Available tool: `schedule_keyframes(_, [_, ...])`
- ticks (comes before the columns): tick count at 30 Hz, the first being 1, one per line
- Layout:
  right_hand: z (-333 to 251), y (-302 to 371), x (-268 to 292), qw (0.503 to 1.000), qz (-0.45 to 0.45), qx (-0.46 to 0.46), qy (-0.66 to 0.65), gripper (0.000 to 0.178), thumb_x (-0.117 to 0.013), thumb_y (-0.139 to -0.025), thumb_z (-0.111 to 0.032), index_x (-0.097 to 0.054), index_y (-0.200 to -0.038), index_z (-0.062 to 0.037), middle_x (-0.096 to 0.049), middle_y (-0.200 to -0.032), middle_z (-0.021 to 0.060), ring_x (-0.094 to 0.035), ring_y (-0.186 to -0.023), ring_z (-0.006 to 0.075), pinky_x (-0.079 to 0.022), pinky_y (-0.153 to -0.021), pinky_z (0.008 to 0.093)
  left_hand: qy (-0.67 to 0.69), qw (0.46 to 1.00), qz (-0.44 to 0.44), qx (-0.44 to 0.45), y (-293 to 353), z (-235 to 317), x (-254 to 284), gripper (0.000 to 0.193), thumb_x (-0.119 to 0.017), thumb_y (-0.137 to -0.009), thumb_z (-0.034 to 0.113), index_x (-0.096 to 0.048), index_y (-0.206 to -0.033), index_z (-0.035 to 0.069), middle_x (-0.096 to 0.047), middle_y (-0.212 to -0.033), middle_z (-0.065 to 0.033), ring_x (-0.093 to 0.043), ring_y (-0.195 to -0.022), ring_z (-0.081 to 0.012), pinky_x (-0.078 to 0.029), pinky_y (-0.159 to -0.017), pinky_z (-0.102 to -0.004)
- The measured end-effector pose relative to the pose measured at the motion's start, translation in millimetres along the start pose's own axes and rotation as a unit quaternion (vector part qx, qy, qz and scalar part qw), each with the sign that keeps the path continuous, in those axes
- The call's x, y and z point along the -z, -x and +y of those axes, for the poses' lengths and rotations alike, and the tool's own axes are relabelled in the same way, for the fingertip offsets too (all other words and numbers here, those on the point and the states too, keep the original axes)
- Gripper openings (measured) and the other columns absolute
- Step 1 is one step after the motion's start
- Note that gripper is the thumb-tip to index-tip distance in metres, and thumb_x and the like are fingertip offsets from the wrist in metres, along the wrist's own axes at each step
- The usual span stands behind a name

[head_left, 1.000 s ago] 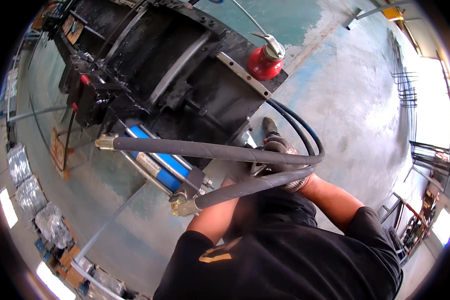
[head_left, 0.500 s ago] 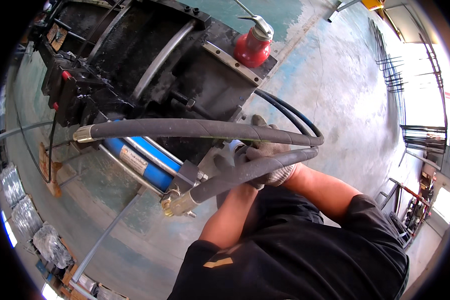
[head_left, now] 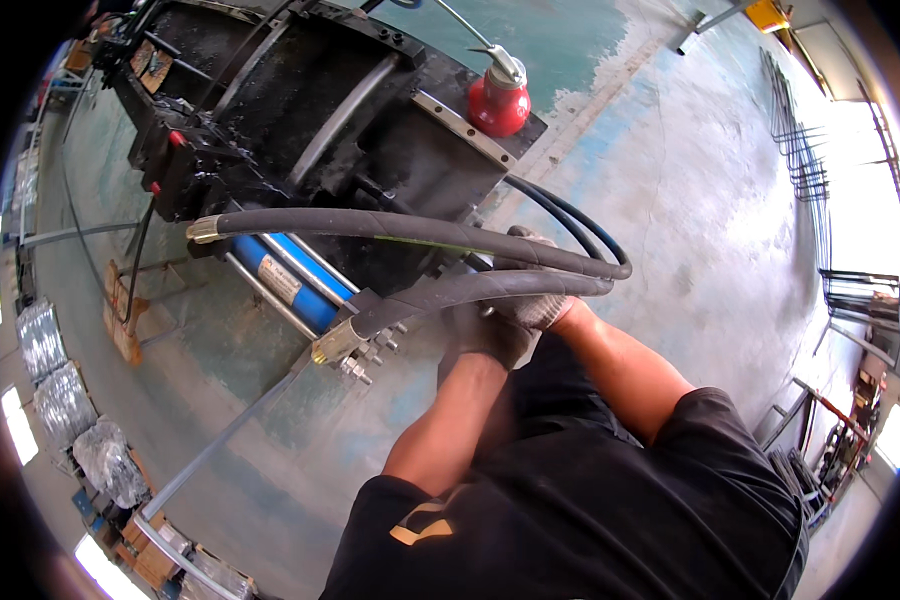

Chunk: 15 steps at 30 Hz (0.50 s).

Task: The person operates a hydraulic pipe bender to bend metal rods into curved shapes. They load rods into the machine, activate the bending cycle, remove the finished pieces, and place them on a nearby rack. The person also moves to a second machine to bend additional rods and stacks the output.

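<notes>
My left hand (head_left: 498, 340), in a dark grey work glove, is closed beneath the lower black hydraulic hose (head_left: 450, 295). Right beside it my right hand (head_left: 542, 311), in a lighter knitted glove, is curled closed, with part of the glove showing beyond the upper hydraulic hose (head_left: 410, 228). Both hoses cross in front of the hands and hide what they grip. A metal fitting (head_left: 478, 262) shows between the hoses near the gloves. To the left lies a blue hydraulic cylinder (head_left: 313, 306) with steel tie rods, attached to a black machine frame (head_left: 410, 165).
A red oil can (head_left: 499, 104) stands on the frame's far corner. Two thinner black hoses (head_left: 570, 220) loop beside it. Metal bars rest on a rack (head_left: 860, 285) at the right. Wrapped bundles (head_left: 62, 405) lie at far left, near a grey rail (head_left: 205, 460).
The view has shifted, so the machine and cylinder sit farther right. The lower hose's fitted end has risen toward the cylinder. My hands stay close together behind the hoses.
</notes>
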State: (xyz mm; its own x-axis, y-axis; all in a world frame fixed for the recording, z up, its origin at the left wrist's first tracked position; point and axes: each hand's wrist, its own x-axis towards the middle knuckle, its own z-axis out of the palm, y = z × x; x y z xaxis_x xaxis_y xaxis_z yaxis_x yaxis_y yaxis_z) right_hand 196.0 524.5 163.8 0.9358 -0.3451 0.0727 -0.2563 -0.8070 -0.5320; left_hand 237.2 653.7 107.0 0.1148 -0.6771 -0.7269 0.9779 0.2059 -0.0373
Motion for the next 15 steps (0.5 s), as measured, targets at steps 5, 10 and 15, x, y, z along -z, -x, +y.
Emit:
schedule_keyframes(5, [14, -5, 12, 0.992, -0.037, -0.044, -0.113, 0.024, -0.072, -0.08, -0.032, -0.075, -0.089, -0.0098, -0.071, -0.087, 0.0162, -0.068, -0.08, 0.0364, -0.052, -0.069, 0.0465, -0.016, 0.999, 0.011, -0.027, 13, -6, -30, 0.036, -0.051, -0.102, 0.038, -0.059, -0.126, 0.013, -0.064, -0.125, -0.0069, -0.062, -0.115, -0.022, -0.052, -0.099, -0.0389])
schedule_keyframes(10, [40, 4, -33, 0.837, 0.001, -0.227, -0.498, 0.016, -0.077, -0.073, -0.014, -0.066, -0.074, -0.0029, -0.066, -0.074, 0.0133, -0.065, -0.066, 0.029, -0.049, -0.058, 0.0382, -0.397, 0.912, 0.014, -0.105, 5, -13, -35, 0.029, -0.047, -0.104, 0.032, -0.058, -0.123, 0.013, -0.064, -0.125, -0.0066, -0.062, -0.113, -0.0206, -0.053, -0.097, -0.0375])
schedule_keyframes(15, [71, 2, -72, 0.848, 0.208, 0.121, -0.472, 0.021, -0.079, -0.063, -0.014, -0.067, -0.078, -0.0058, -0.066, -0.075, 0.0081, -0.068, -0.068, 0.0286, -0.05, -0.058, 0.0361, -0.065, 0.956, 0.245, -0.15, 4, -14, -35, 0.03, -0.042, -0.108, 0.03, -0.057, -0.125, 0.01, -0.063, -0.126, -0.0094, -0.063, -0.114, -0.0242, -0.055, -0.096, -0.0394])
